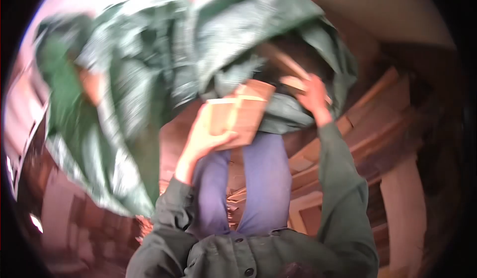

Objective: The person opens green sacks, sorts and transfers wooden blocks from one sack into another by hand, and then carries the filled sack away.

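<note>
My left hand [202,138] is closed round several flat, light-brown wooden blocks [243,116], held together above my knees. Their exact number is hard to make out in the blur. To the right, my right hand [315,96] grips a pale wooden piece [294,83] at the mouth of a green tarpaulin sack [248,22]. A longer thin strip [285,59] runs up from the same hand into the dark opening. The sack is crumpled and its inside is mostly in shadow.
More green sheeting [134,124] hangs at the left, with an orange-brown patch [90,85] showing between its folds. Long wooden boards [357,111] lie to the right. Beyond them a pale upright post-like shape [405,213] stands, blurred.
</note>
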### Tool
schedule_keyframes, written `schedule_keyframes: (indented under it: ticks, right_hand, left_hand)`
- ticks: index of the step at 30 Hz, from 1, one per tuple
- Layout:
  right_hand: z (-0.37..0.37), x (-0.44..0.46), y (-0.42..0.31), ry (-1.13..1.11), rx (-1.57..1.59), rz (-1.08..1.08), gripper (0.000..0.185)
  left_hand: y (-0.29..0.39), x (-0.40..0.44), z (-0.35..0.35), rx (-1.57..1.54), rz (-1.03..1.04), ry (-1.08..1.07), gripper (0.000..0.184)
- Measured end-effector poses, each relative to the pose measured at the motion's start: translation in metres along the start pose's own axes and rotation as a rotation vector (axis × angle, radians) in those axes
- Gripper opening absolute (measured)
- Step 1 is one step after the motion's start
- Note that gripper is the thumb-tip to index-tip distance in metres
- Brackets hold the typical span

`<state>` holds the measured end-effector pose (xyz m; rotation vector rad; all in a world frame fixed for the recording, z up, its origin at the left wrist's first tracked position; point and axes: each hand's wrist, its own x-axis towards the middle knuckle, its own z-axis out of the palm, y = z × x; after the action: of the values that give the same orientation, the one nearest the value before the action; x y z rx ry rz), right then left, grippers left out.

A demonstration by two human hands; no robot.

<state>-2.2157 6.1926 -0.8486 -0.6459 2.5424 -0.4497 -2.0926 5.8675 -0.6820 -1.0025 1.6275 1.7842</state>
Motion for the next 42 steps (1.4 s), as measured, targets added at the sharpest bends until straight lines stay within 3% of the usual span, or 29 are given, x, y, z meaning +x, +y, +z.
schedule_keyframes:
  ticks: [2, 3, 4, 6, 8, 10, 11, 13, 16, 19, 20, 24, 26, 27, 28, 29, 30, 31, 32, 34, 36, 38, 39, 40, 41, 42]
  right_hand:
    - [-0.038, -0.019, 0.004, -0.103, 0.137, 0.260, 0.049]
    - [-0.053, -0.035, 0.002, -0.088, 0.173, 0.382, 0.052]
    - [-0.078, -0.046, -0.009, -0.106, 0.128, 0.365, 0.057]
    - [-0.106, -0.065, -0.005, -0.100, 0.493, 0.465, 0.056]
    - [-0.141, -0.073, 0.001, -0.129, 0.796, 0.584, 0.052]
    - [-0.168, -0.086, 0.002, -0.179, 1.009, 0.824, 0.050]
    - [-0.184, -0.098, 0.000, -0.206, 1.100, 1.001, 0.050]
    - [-0.225, -0.132, -0.029, -0.195, 1.225, 1.094, 0.050]
    - [-0.289, -0.170, -0.102, -0.123, 0.935, 0.751, 0.050]
    - [-0.333, -0.169, -0.212, -0.006, 1.035, 0.638, 0.049]
    - [-0.331, -0.165, -0.242, 0.066, 1.170, 0.563, 0.048]
    - [-0.285, -0.107, -0.368, -0.128, 1.204, 0.351, 0.042]
    - [-0.245, -0.068, -0.440, -0.252, 1.194, 0.268, 0.035]
    - [-0.223, -0.049, -0.473, -0.327, 1.188, 0.257, 0.036]
    - [-0.193, -0.032, -0.495, -0.356, 1.190, 0.225, 0.041]
    - [-0.170, -0.016, -0.520, -0.387, 1.141, 0.206, 0.049]
    - [-0.135, -0.005, -0.531, -0.253, 1.010, 0.060, 0.059]
    - [-0.128, 0.007, -0.543, -0.086, 0.523, -0.248, 0.069]
    - [-0.123, 0.018, -0.551, 0.052, 0.330, -0.328, 0.074]
    - [-0.105, 0.035, -0.539, 0.293, 0.137, -0.276, 0.080]
    - [-0.095, 0.065, -0.530, 0.371, -0.059, -0.138, 0.094]
    - [-0.074, 0.100, -0.506, 0.257, -0.229, 0.013, 0.110]
    - [-0.063, 0.113, -0.494, 0.120, -0.255, 0.119, 0.118]
    - [-0.048, 0.124, -0.477, 0.002, -0.269, 0.225, 0.119]
    - [-0.049, 0.128, -0.475, -0.195, -0.168, 0.375, 0.089]
    - [-0.024, 0.136, -0.443, -0.219, -0.032, 0.414, 0.067]
  left_hand:
    - [-0.023, -0.038, -0.013, -0.248, 0.017, -0.102, 0.085]
    - [-0.009, -0.067, -0.016, -0.406, -0.096, -0.141, 0.083]
    - [0.003, -0.096, -0.023, -0.573, -0.187, -0.196, 0.082]
    - [0.016, -0.151, -0.038, -0.993, -0.415, -0.340, 0.075]
    - [0.018, -0.203, -0.052, -1.263, -0.498, -0.424, 0.075]
    - [0.021, -0.263, -0.075, -1.261, -0.443, -0.358, 0.078]
    - [0.036, -0.287, -0.094, -1.046, -0.292, -0.299, 0.079]
    - [0.078, -0.334, -0.137, -0.722, -0.089, -0.152, 0.079]
    - [0.113, -0.350, -0.200, -0.606, 0.023, 0.032, 0.081]
    - [0.104, -0.296, -0.249, -0.658, 0.162, 0.290, 0.066]
    - [0.082, -0.269, -0.267, -0.728, 0.157, 0.339, 0.062]
    - [-0.006, -0.179, -0.319, -0.798, 0.160, 0.527, 0.045]
    - [-0.036, -0.161, -0.328, -0.746, 0.108, 0.571, 0.055]
    - [-0.040, -0.160, -0.329, -0.584, 0.104, 0.598, 0.060]
    - [-0.030, -0.168, -0.325, -0.285, -0.025, 0.689, 0.064]
    - [-0.018, -0.184, -0.325, 0.009, 0.034, 0.722, 0.068]
    - [-0.003, -0.202, -0.330, 0.307, 0.102, 0.742, 0.072]
    - [0.009, -0.219, -0.346, 0.467, 0.339, 0.779, 0.079]
    - [0.020, -0.233, -0.365, 0.628, 0.583, 0.804, 0.086]
    - [0.033, -0.257, -0.394, 1.011, 0.492, 1.116, 0.101]
    - [0.008, -0.241, -0.429, 0.872, 0.167, 1.207, 0.116]
    - [-0.036, -0.208, -0.464, 0.550, -0.098, 1.053, 0.127]
    - [-0.095, -0.186, -0.487, 0.474, 0.050, 0.942, 0.124]
    - [-0.088, -0.185, -0.478, -0.106, -0.059, 0.750, 0.098]
    - [-0.114, -0.177, -0.493, -0.321, -0.121, 0.608, 0.061]
    - [-0.126, -0.173, -0.487, -0.484, -0.085, 0.680, 0.052]
